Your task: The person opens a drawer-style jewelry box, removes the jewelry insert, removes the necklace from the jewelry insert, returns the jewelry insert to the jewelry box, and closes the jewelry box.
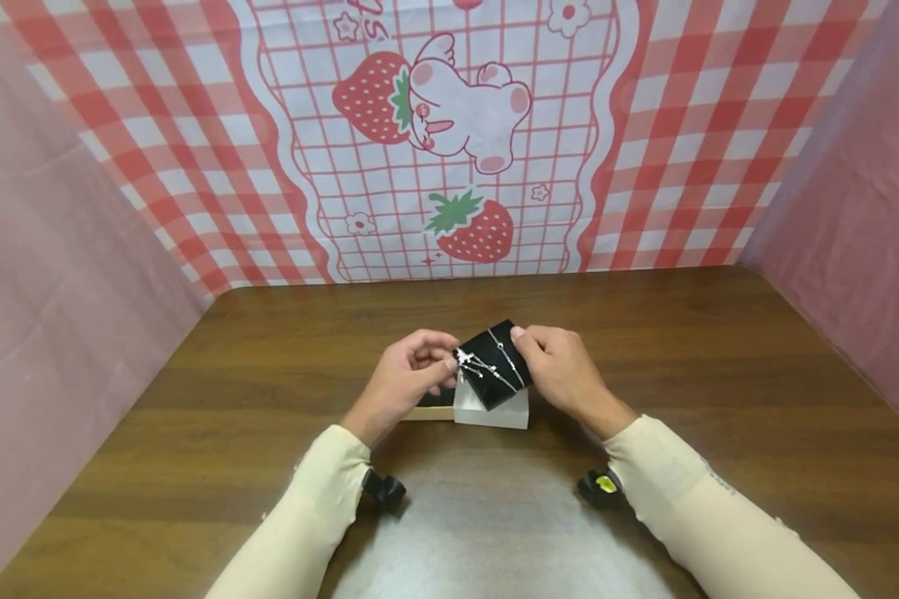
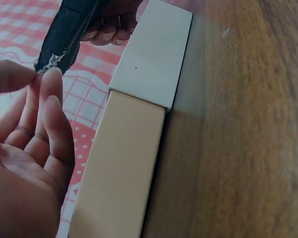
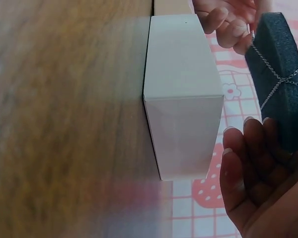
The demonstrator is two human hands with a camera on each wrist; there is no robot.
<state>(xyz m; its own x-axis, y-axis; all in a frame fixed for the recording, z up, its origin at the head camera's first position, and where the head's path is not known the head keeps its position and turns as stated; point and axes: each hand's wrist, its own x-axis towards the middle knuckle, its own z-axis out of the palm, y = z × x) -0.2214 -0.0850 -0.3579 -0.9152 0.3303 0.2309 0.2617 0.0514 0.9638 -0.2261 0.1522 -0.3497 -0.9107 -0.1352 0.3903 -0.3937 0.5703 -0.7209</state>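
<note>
My right hand [image 1: 565,370] grips a black foam pad [image 1: 487,394] by its right edge and holds it tilted. A thin silver chain [image 1: 501,346] with small charms is wrapped across the pad, its strands crossing on the back in the right wrist view [image 3: 285,79]. With thumb and fingertips, my left hand [image 1: 408,374] pinches the chain at the pad's left corner, where a star-like charm [image 2: 53,60] shows. Just below the pad, a small white box [image 1: 492,414] stands on the table.
A tan box part [image 2: 121,158] with a dark inside adjoins the white box on its left. Both stand on the brown wooden table [image 1: 270,499]. Behind the table hangs a red checked strawberry cloth [image 1: 449,200], with pink drapes [image 1: 67,208] at the sides.
</note>
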